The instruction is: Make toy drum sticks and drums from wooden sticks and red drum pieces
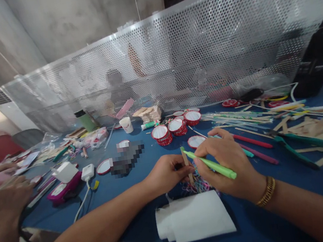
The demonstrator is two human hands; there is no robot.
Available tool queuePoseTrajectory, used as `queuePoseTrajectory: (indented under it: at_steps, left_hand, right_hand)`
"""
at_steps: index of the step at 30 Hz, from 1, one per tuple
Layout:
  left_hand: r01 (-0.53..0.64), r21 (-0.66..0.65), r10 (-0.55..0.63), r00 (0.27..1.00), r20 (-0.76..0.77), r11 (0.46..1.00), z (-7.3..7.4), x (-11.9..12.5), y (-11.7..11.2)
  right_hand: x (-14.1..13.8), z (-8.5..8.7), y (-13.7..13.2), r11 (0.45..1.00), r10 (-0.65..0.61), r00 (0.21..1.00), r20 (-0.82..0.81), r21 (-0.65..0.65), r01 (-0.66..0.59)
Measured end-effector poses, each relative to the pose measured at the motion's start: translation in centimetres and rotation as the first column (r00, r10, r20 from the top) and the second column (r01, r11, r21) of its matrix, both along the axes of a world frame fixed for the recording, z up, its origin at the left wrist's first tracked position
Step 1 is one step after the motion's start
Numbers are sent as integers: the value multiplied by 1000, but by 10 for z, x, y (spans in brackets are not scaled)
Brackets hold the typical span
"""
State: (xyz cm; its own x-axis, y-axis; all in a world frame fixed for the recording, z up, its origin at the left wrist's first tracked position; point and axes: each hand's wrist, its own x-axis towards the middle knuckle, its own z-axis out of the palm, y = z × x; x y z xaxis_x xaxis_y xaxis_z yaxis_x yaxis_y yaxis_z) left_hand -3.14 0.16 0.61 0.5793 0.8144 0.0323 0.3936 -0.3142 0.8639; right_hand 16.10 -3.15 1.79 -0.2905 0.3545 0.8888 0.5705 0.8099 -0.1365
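Holding stick (184,159) over blue tbl (255,220) (mesh panel (205,45) bhd).

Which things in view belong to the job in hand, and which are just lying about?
Apparently in the job:
wooden stick, in the left hand
green marker, in the right hand

Apparently just lying about:
pliers
white cup
white charger
green bottle

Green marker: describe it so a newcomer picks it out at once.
At the blue table, find the right hand with the gold bracelet at its wrist. It holds the lime-green marker, tip towards a wooden stick. The red pen and purple pen lie on the table; this one is in hand.
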Motion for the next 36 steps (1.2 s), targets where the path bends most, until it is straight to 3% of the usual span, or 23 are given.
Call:
queuePoseTrajectory:
  at_steps: [9,23,36]
  left_hand:
    - [14,57,-13,1000,-18,998,0,0,0]
    - [24,20,-24,1000,-4,999,2,0,-1]
    - [22,1,-22,1000,15,1000,0,0,0]
  right_hand:
    - [-1,-1,0,1000,-1,1000,8,-9,1]
    - [4,-1,5,998,-65,998,8,1,65]
    - [-2,0,-1,1000,-15,1000,7,21,14]
